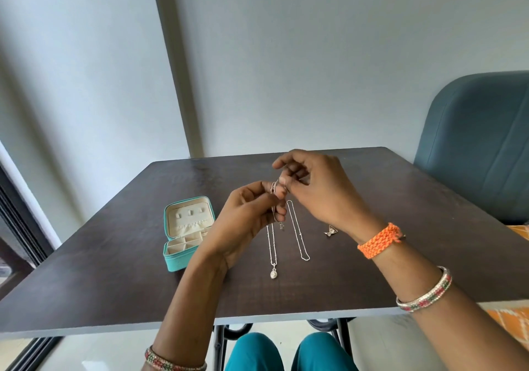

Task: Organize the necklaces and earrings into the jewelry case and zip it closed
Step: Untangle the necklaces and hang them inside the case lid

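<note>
Head view: we see both hands raised over the dark table (114,284), the left hand (246,219) and right hand (317,193) pinching a thin chain (277,191) between their fingertips, gathered into what looks like small loops, though it is too fine to be sure. The open jewelry case (187,233) lies to the left of the fingers, nearer the left hand, its long axis running away from us. We count two necklaces flat on the table, a pendant necklace (272,256) and a plain chain (297,230), both lengthwise away from us, plus one earring (330,231) to the right.
</note>
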